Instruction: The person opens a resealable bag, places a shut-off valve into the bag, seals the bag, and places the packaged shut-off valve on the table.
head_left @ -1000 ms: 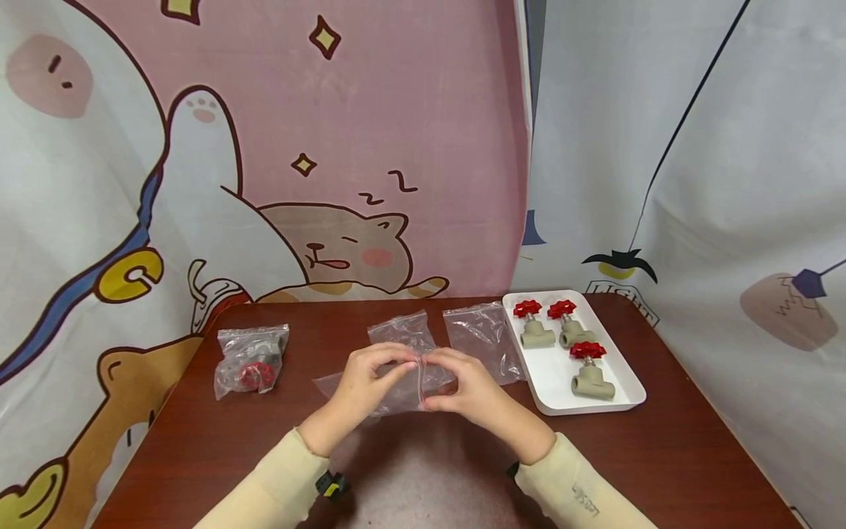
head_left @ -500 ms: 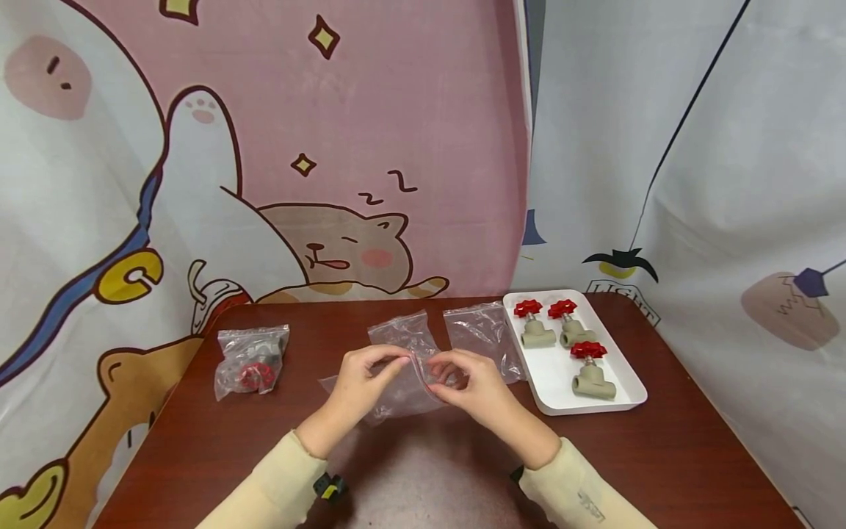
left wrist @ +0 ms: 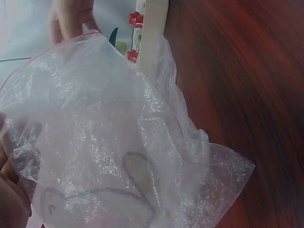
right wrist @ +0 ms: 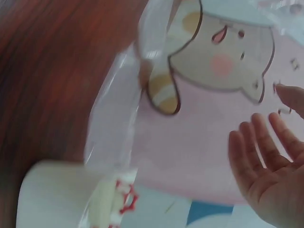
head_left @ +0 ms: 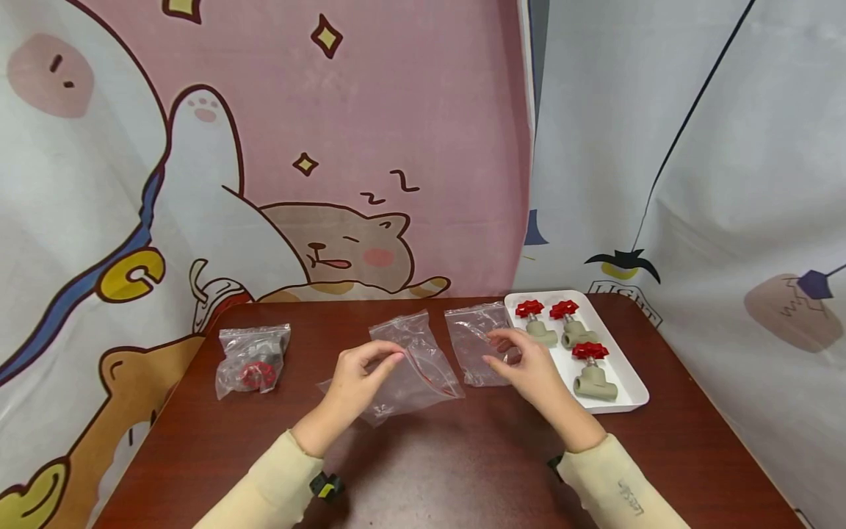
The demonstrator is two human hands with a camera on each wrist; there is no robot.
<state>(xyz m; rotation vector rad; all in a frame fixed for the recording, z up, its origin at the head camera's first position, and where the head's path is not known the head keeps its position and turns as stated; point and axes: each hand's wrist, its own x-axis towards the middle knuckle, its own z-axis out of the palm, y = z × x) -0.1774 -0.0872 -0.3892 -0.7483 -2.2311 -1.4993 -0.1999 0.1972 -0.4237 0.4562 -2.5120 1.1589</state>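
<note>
Between thumb and fingers my left hand (head_left: 353,378) pinches the upper edge of a clear zip bag (head_left: 413,397) with a red seal line. The bag hangs down and to the right, and it fills much of the left wrist view. My right hand (head_left: 532,367) is apart from that bag, fingers loosely bent and holding nothing; the right wrist view shows its spread fingers (right wrist: 266,147). It hovers by the left side of a white tray (head_left: 631,389), where three beige valves (head_left: 595,383) with red handwheels lie.
A flat clear zip bag (head_left: 472,353) lies left of the tray, and another bag (head_left: 413,330) lies behind the held one. At the left, a zip bag (head_left: 252,364) contains a valve with a red wheel. A patterned curtain (head_left: 463,147) stands behind the table (head_left: 423,470).
My right hand has let go of the bag's edge and moved right, toward the tray. My left hand still holds the bag, whose mouth edge now slants down to the right.
</note>
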